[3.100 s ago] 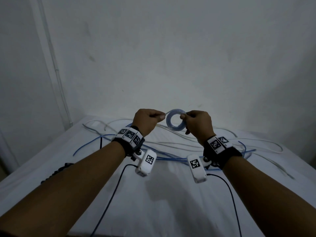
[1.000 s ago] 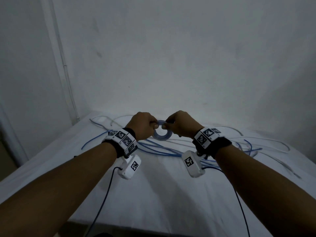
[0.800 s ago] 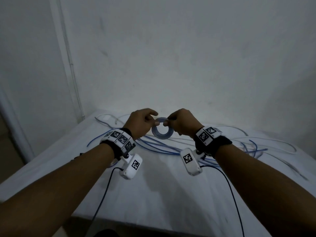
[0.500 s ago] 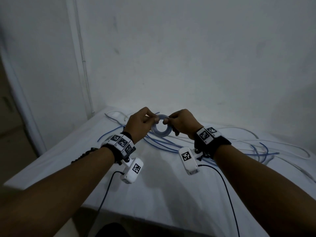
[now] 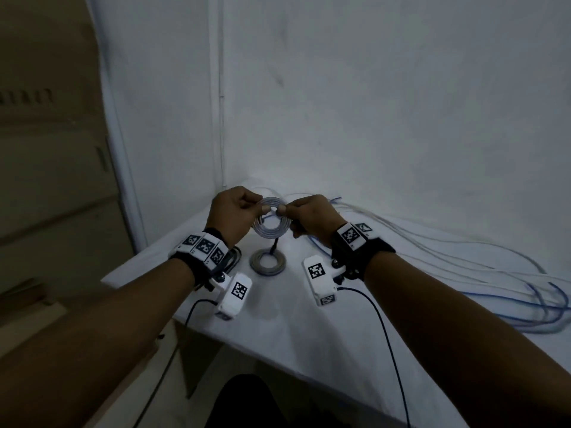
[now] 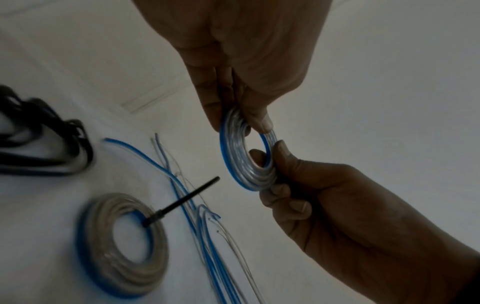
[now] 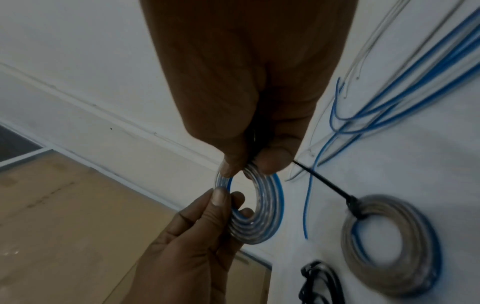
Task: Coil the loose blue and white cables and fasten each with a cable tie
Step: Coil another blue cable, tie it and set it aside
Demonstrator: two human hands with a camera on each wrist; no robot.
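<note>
A small flat coil of blue and white cable (image 5: 272, 225) hangs in the air between my hands. My left hand (image 5: 261, 207) pinches its upper left rim, thumb and fingers (image 6: 249, 121) clamped on the windings. My right hand (image 5: 282, 210) pinches the right rim (image 7: 255, 164); something dark shows between its fingers, too unclear to name. Below the hands a second, larger coil (image 5: 267, 263) lies flat on the table, bound by a black cable tie (image 6: 182, 202) whose tail sticks up. Loose blue and white cables (image 5: 448, 264) trail across the table to the right.
The white table (image 5: 278, 335) ends in a corner at the left, close to the tied coil (image 7: 389, 242). A bundle of black ties or cord (image 6: 44, 148) lies near that corner. White walls stand behind; a brown door or cabinet (image 5: 46, 180) is left. Black wrist-camera leads (image 5: 386, 335) hang below my arms.
Both hands have carried the small coil to the left, over the table's left corner and the tied coil. Their hold on it is unchanged.
</note>
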